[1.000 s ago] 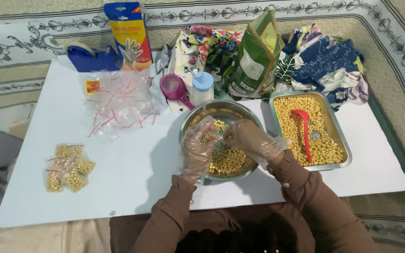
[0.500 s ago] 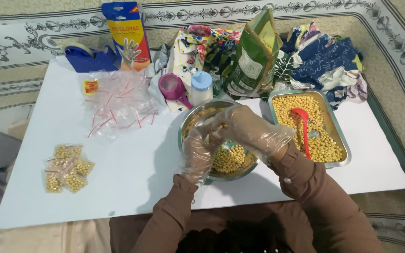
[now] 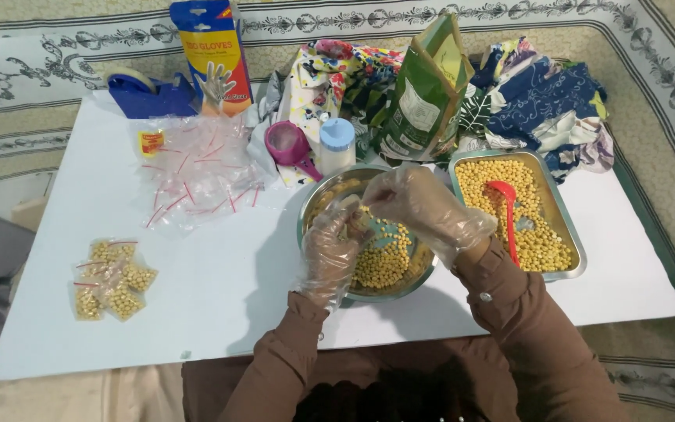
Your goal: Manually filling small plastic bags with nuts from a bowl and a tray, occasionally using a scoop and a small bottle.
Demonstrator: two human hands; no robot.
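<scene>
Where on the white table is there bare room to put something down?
Bare table lies between the filled small bags and the round bowl, along the front edge, and right of the tray. The back is crowded: empty bags, pink scoop, white bottle, green bag.

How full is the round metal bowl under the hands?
Partly full. The round metal bowl holds yellow grains on its near side, with bare metal showing toward its far rim.
</scene>
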